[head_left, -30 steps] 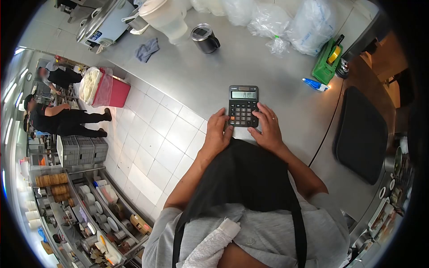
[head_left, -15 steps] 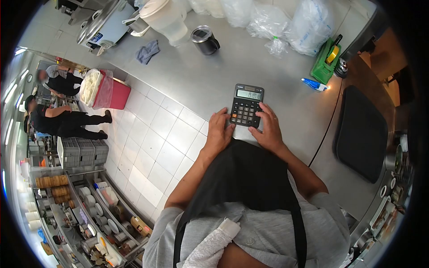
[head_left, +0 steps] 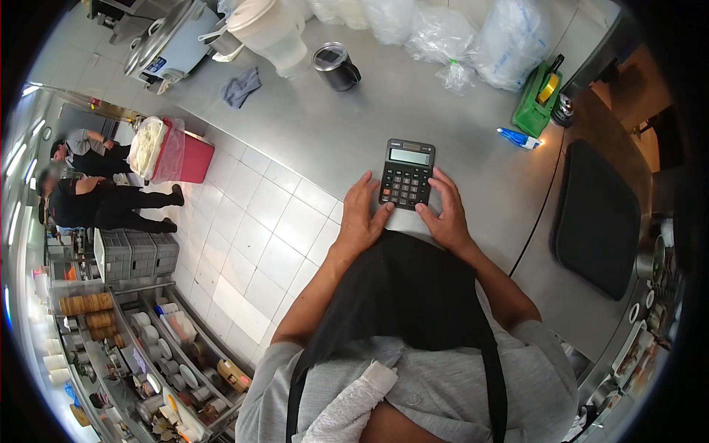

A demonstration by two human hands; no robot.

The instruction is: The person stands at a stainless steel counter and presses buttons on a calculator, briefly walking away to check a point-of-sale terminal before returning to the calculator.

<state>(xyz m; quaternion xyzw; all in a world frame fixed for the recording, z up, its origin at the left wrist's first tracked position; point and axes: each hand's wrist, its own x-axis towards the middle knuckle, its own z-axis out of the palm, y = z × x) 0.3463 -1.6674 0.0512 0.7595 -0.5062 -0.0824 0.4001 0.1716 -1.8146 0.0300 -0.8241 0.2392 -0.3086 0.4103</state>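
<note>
A black desk calculator (head_left: 407,174) lies on the steel table, a pale display across its top and one orange key at lower left. My left hand (head_left: 363,213) rests at its left side, fingers stretched out and the thumb tip at the lower left corner. On the other side my right hand (head_left: 447,210) has its fingers extended along the right edge, with its thumb by the lower right corner. Both hands are open, thumbs apart from the fingers. Neither is wrapped round the calculator.
On the steel table (head_left: 310,125) stand a black tumbler (head_left: 336,66), a grey cloth (head_left: 241,87), plastic bags (head_left: 443,33), a green tape dispenser (head_left: 533,103) and a blue-white correction tape (head_left: 518,138). Two people stand left by a red bin (head_left: 196,158). Shelves (head_left: 159,347) hold dishes.
The calculator's display showed digits before and now looks blank. My right fingers have shifted up slightly along its edge. The people at the left have shifted posture a little.
</note>
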